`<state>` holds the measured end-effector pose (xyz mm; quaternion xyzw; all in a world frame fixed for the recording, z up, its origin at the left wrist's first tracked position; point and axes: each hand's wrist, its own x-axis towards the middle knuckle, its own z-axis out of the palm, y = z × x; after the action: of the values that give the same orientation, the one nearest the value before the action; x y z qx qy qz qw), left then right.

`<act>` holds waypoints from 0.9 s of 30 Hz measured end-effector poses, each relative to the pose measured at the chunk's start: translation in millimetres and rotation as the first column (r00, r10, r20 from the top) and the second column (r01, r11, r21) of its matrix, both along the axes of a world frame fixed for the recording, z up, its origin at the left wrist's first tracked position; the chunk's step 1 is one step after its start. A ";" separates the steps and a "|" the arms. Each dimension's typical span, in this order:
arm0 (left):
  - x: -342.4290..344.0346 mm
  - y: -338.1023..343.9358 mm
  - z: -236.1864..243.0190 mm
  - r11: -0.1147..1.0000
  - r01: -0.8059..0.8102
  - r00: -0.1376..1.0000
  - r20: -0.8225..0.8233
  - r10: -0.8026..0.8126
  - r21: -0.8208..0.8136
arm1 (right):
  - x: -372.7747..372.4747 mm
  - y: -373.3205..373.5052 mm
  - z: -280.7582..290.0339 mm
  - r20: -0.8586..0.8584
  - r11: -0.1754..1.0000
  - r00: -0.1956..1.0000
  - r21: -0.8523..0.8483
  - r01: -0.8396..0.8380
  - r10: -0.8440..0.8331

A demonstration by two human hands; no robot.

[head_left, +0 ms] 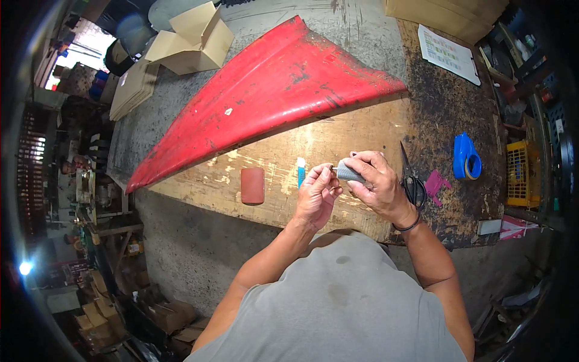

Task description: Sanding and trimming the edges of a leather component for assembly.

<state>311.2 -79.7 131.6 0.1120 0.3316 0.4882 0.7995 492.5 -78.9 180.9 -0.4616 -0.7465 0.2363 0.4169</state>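
Note:
My right hand (379,184) is closed around a small grey piece with a ribbed or mesh-like surface (348,171), rounded at its near end. Close against its left side, my left hand (317,192) has thumb and fingertips pinched together; a small dark bit shows there, too small to name. Just left of that hand lies a slim blue tool with a white tip (301,173), partly covered by the fingers. A reddish-brown rectangular piece (253,186) rests flat farther left. Beyond both hands, a large worn red triangular panel (259,102) lies across the table.
Black-handled scissors (414,184), pink scraps (435,186) and a blue tape dispenser (465,158) lie to the right on the worn wooden table (362,130). At the far right is a printed sheet (447,55). An open cardboard box (196,45) stands at the far left.

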 end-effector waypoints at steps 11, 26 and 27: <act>-7.8 -4.9 -7.9 0.965 -0.026 0.965 -0.245 0.093 0.263 | 2.5 -5.6 3.1 -0.137 0.964 0.990 -0.265 0.009 -0.046; -9.2 -12.0 -5.7 0.932 0.004 0.916 -0.374 0.142 0.363 | 14.2 -6.9 -8.3 -0.511 0.745 0.859 -0.579 -0.331 -0.015; -9.1 -12.5 -5.8 0.932 0.004 0.916 -0.374 0.142 0.363 | 15.8 -5.7 -10.8 -0.511 0.745 0.859 -0.579 -0.331 -0.016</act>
<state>302.1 -92.2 125.8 0.3391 0.3954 0.5358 0.6645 508.3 -84.6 170.1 -0.4352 -0.5262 0.6230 0.3816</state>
